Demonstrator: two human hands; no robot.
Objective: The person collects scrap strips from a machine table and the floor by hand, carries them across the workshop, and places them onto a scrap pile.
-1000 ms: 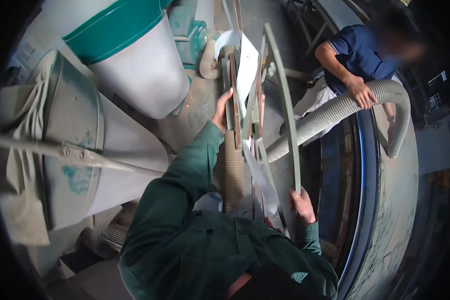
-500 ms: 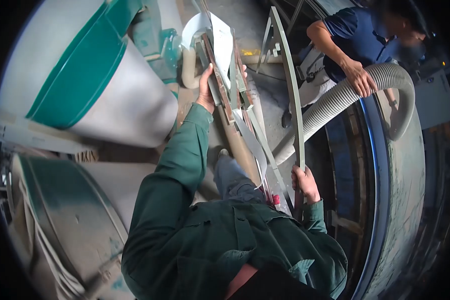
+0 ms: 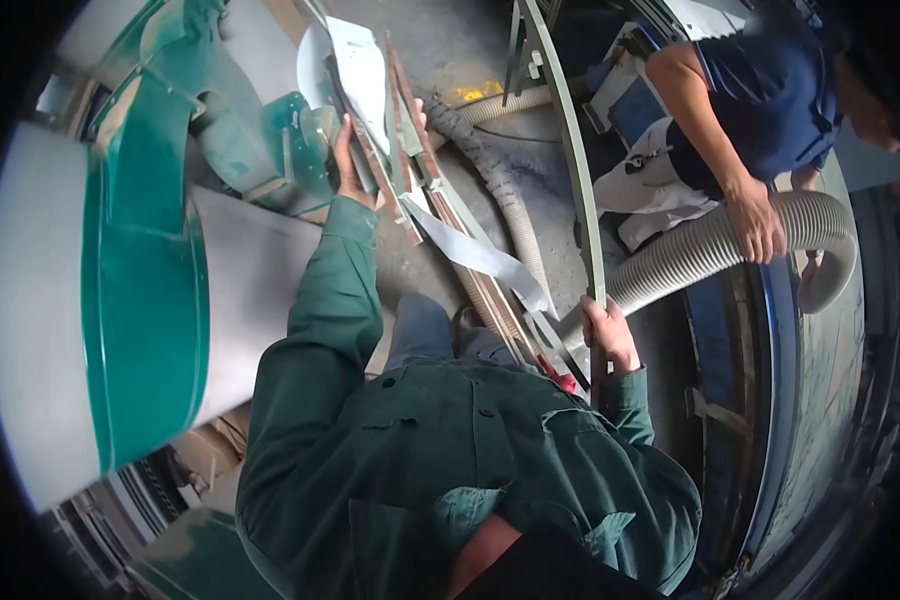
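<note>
My left hand (image 3: 358, 170) is closed around a bundle of long narrow strips (image 3: 410, 205), some with reddish-brown edges. Its thumb lies on the near left side, and fingertips show past the right side. A curled white sheet (image 3: 362, 75) rises among the strips, and a loose whitish band (image 3: 485, 255) trails from them. On the right, my right hand (image 3: 612, 335) grips a long pale grey-green bar (image 3: 578, 160), which looks bent through the lens. The bar's lower end is beside my jacket. What the strips are made of, I cannot tell.
At the right another person's hand (image 3: 755, 220) holds a thick ribbed hose (image 3: 685, 245). Green-and-white machinery (image 3: 150, 330) stands close on my left. A thinner hose (image 3: 510, 205) lies on the floor ahead. A long blue-edged bench (image 3: 775, 350) runs along the right.
The view has turned, with the bundle and my left hand now further left and higher. Both my hands keep their grips. The other person's hand and hose appear further right.
</note>
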